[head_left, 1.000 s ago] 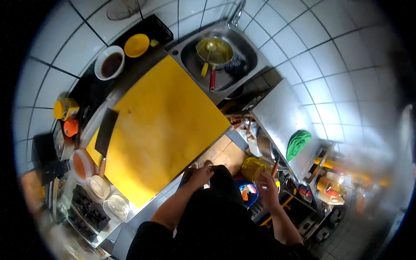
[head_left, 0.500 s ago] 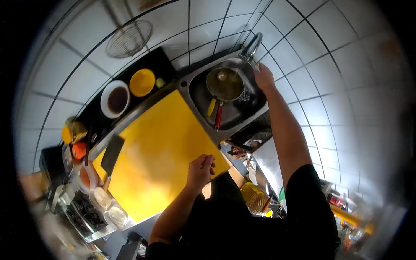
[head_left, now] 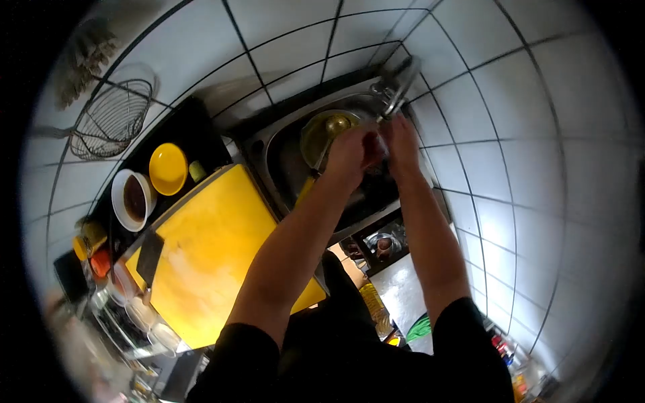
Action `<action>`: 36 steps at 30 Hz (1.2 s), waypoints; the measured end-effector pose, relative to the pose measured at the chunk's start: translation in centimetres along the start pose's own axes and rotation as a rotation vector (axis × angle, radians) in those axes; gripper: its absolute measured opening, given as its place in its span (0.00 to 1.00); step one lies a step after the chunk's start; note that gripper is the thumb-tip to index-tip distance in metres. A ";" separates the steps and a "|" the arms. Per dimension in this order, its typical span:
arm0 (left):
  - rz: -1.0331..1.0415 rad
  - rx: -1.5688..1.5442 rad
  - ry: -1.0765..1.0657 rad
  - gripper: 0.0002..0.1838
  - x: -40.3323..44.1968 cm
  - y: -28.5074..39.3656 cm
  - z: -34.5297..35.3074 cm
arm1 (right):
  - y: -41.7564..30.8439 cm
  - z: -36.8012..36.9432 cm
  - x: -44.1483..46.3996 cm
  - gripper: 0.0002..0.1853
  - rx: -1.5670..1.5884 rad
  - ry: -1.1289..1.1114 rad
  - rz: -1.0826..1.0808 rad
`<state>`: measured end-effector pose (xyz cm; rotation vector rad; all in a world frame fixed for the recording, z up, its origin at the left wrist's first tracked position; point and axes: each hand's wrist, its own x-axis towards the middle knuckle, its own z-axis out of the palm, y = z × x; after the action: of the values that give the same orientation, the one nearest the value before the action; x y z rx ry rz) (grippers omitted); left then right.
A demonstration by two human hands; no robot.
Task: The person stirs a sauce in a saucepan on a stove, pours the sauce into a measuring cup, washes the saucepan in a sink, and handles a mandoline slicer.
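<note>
Both my hands are over the steel sink [head_left: 274,149], just below the faucet [head_left: 401,86]. My left hand [head_left: 349,156] covers part of a pan [head_left: 311,138] in which a ladle [head_left: 337,125] lies. Close beside it, on the right, is my right hand [head_left: 402,144]. Motion blurs the fingers of both, and whether anything is between them cannot be made out. A yellow handle [head_left: 306,191] shows beside my left forearm.
A yellow cutting board [head_left: 208,248] lies left of the sink with a cleaver [head_left: 150,258] at its left edge. Behind it stand a bowl of dark liquid [head_left: 134,199] and a yellow bowl [head_left: 168,168]. A wire strainer [head_left: 114,119] hangs on the wall.
My left hand has moved from above the cutting board to the sink. My right hand has come from low on the right to the faucet, then down beside my left hand. The view has shifted.
</note>
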<state>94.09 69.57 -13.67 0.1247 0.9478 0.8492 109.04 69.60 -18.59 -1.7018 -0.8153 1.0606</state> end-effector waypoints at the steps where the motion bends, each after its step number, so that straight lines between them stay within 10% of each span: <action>1: -0.030 -0.052 -0.045 0.14 1.7 -0.4 0.3 | 0.1 0.2 -0.5 0.14 0.144 -0.067 0.140; 3: 0.030 0.123 -0.059 0.12 3.2 -0.9 0.9 | -0.5 1.4 -1.2 0.13 0.816 -0.126 0.562; 5: 0.245 0.601 -0.018 0.10 4.2 -0.9 1.2 | 1.3 3.0 -0.5 0.17 1.139 -0.448 0.471; 8: 0.786 1.379 0.068 0.14 5.8 -1.2 -0.1 | -1.5 5.0 -3.1 0.23 1.015 -0.111 0.613; 14: 1.076 1.224 0.012 0.10 6.3 -4.8 -2.1 | -0.9 5.6 -1.0 0.29 0.908 -0.224 0.487; 17: 1.274 1.655 0.159 0.16 8.9 -7.2 -2.2 | -1.0 4.7 -1.6 0.31 0.884 -0.239 0.422; 22: 0.632 0.770 -0.107 0.25 12.8 -6.6 -5.8 | -3.2 5.5 -5.9 0.31 0.768 -0.341 0.444; 27: 0.904 0.888 -0.124 0.22 2.7 -6.2 -2.1 | 2.6 3.7 -0.3 0.28 1.084 -0.309 0.423; 30: 0.365 0.846 -0.166 0.24 -1.0 -2.3 -4.2 | 4.6 1.4 0.1 0.31 0.178 -0.386 0.220; 34: 0.595 1.729 0.557 0.27 -1.8 -1.1 -9.9 | 10.2 -1.5 1.0 0.39 -0.991 -0.169 -0.033; 36: 0.157 1.735 0.479 0.26 -2.3 -0.2 -9.8 | 11.7 -1.3 -0.6 0.39 -1.290 -0.389 -0.171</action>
<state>86.16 65.30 -18.08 1.5379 1.9206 -0.0559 110.69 64.67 -29.17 -2.3627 -2.1660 0.7455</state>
